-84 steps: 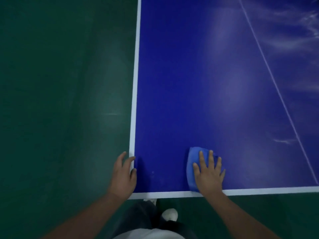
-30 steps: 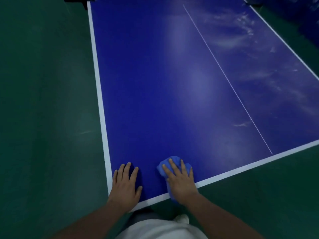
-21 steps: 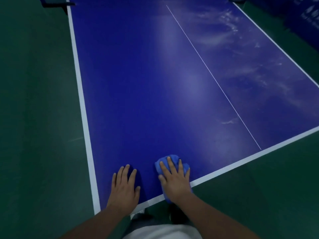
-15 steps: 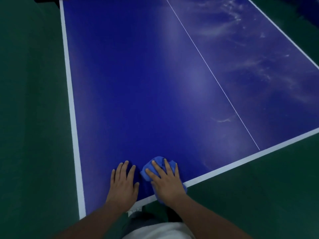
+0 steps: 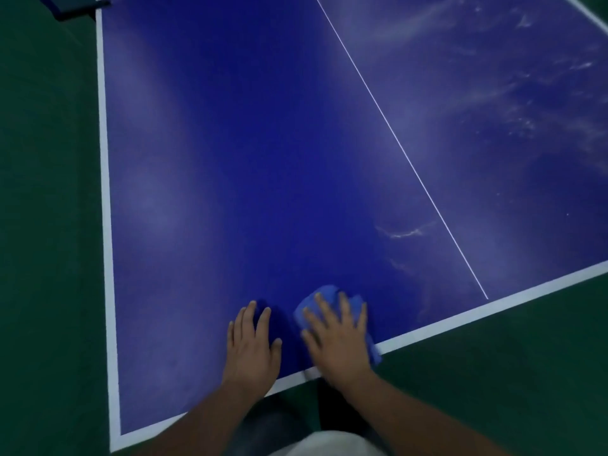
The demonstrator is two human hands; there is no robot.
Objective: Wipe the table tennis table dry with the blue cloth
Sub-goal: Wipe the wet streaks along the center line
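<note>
Counter [image 5: 103, 192]: blue with a white edge; it fills most of the view; green floor [image 5: 49, 225] around it.
Right half [image 5: 493, 159]: beyond the thin white line [image 5: 394, 143]; many pale smears [image 5: 526, 103]; it looks not yet wiped.
Left half [image 5: 230, 192]: smooth and even; it seems mostly done; one small wet streak [image 5: 403, 232] lies near the line.
Right hand [image 5: 339, 343]: flat, fingers spread; it presses the cloth [image 5: 324, 292] down at the near edge.
Left hand [image 5: 251, 350]: flat on the bare counter just beside; it holds nothing.
Cloth: blue, crumpled under the right hand; one corner reaches over the edge.
Progress: about half done, I judge; the right half and the streak are left.
</note>
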